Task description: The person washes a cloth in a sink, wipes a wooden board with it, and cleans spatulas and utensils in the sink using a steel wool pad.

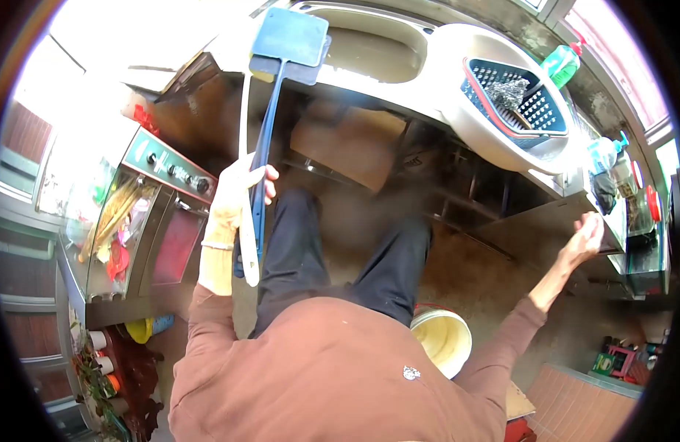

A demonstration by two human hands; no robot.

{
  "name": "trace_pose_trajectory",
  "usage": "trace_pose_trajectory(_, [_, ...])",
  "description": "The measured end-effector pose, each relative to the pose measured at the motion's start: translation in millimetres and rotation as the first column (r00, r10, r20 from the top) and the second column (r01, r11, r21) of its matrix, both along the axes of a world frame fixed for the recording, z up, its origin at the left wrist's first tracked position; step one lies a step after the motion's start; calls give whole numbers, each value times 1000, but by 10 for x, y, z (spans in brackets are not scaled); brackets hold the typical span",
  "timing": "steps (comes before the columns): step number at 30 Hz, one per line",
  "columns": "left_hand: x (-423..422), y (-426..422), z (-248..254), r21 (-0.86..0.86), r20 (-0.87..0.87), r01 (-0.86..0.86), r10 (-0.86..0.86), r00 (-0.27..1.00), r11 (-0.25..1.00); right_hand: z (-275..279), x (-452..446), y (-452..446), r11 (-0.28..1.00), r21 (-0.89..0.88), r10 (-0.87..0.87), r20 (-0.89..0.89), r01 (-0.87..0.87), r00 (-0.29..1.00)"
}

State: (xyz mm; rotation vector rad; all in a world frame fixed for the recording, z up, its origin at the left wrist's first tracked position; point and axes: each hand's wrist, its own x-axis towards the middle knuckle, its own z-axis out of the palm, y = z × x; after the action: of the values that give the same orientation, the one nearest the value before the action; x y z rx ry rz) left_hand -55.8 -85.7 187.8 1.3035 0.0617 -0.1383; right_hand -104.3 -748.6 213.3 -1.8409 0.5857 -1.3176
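My left hand (pixel 237 193) is closed around the handles of a bundle of fly swatters, held upright at my left. In front is a blue fly swatter (pixel 290 37) with a flat square head. A darker head and a bit of yellow show behind it. Beside the blue handle runs a white handle (pixel 249 243), which reaches below my fist. At the far right my right hand (pixel 587 236) is raised by the counter's front edge with its fingers curled. Whether it holds anything is hidden.
Ahead are a sink (pixel 369 55) with murky water and a white basin (pixel 458 44) bearing a blue basket (pixel 550 110) with a scrubber. A green bottle (pixel 561 66) stands behind. Jars line the right counter. A cabinet (pixel 167 166) with knobs is left; a bucket (pixel 458 346) sits by my legs.
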Motion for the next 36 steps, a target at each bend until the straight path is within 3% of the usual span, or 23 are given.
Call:
trace_pose_trajectory(1, [-2, 11, 6, -4, -9, 3, -3, 1000, 1000, -125, -102, 304, 997, 73, 42, -49, -39, 998])
trace_pose_trajectory(3, [-20, 16, 42, 33, -6, -2, 2, 1000, 999, -364, -257, 784, 997, 40, 70, -141, -65, 987])
trace_pose_trajectory(6, [-59, 64, 78, 91, 22, -7, 5, 1000, 996, -485, -335, 1361, 973, -197, 87, -154, -117, 984])
trace_pose_trajectory(8, [-61, 157, 67, 128, 34, -18, 14, 999, 992, -157, -309, 1771, 833, -541, 23, -178, -117, 984])
trace_pose_trajectory(9, [-52, 214, 41, 152, 53, -34, 26, 998, 988, 56, -221, 1928, 686, -719, 37, -124, -115, 992])
trace_pose_trajectory(12, [-49, 397, -32, 200, 104, -72, 52, 993, 977, 547, 164, 2400, 464, -857, 85, -209, -224, 974])
trace_pose_trajectory(16, [-102, 553, -21, 269, 95, -112, 89, 991, 957, 482, 1016, 2205, 207, -917, -194, -381, -342, 904])
trace_pose_trajectory(17, [-149, 590, -17, 260, 110, -125, 99, 989, 957, 390, 1215, 2045, 298, -847, -100, -485, -439, 869])
trace_pose_trajectory(20, [-301, 743, -42, 248, 123, -147, 119, 985, 958, 436, 1429, 1966, 353, -817, -157, -532, -456, 832])
trace_pose_trajectory(22, [-379, 831, -44, 264, 129, -152, 121, 984, 953, 452, 1360, 2058, 217, -946, -351, -306, -242, 885])
trace_pose_trajectory(23, [-404, 879, -51, 286, 135, -142, 107, 985, 948, 440, 1302, 2107, 158, -975, -358, -202, -154, 912])
trace_pose_trajectory(24, [-410, 916, -78, 296, 139, -143, 105, 985, 944, 482, 1127, 2429, 201, -979, -173, -74, -38, 982])
trace_pose_trajectory(25, [-433, 897, -56, 286, 129, -158, 125, 984, 945, 379, 980, 2738, 325, -938, 45, -111, -119, 993])
trace_pose_trajectory(27, [-451, 842, -22, 266, 136, -174, 142, 981, 948, 95, 473, 3591, 444, -721, 496, -297, -532, 816])
trace_pose_trajectory(28, [-459, 768, 36, 236, 148, -193, 161, 976, 952, -361, 273, 3940, 499, -473, 634, -373, -727, 677])
trace_pose_trajectory(29, [-446, 701, 74, 188, 161, -190, 160, 974, 964, -1119, 162, 4139, 435, -238, 666, -564, -868, 488])
trace_pose_trajectory(30, [-420, 654, 96, 142, 172, -185, 160, 972, 972, -1925, -12, 4294, 143, -222, 556, -788, -964, 264])
trace_pose_trajectory(31, [-378, 619, 118, 115, 189, -161, 137, 972, 980, -2206, -326, 4499, 153, 233, 612, -785, -960, -93])
trace_pose_trajectory(33, [-302, 530, 197, 60, 191, -159, 145, 971, 985, -2723, -638, 4802, 76, 555, 424, -770, -828, -477])
trace_pose_trajectory(36, [-87, 498, 260, 57, 261, -168, 148, 954, 984, -3034, -753, 5077, 35, 759, 215, -641, -650, -737])
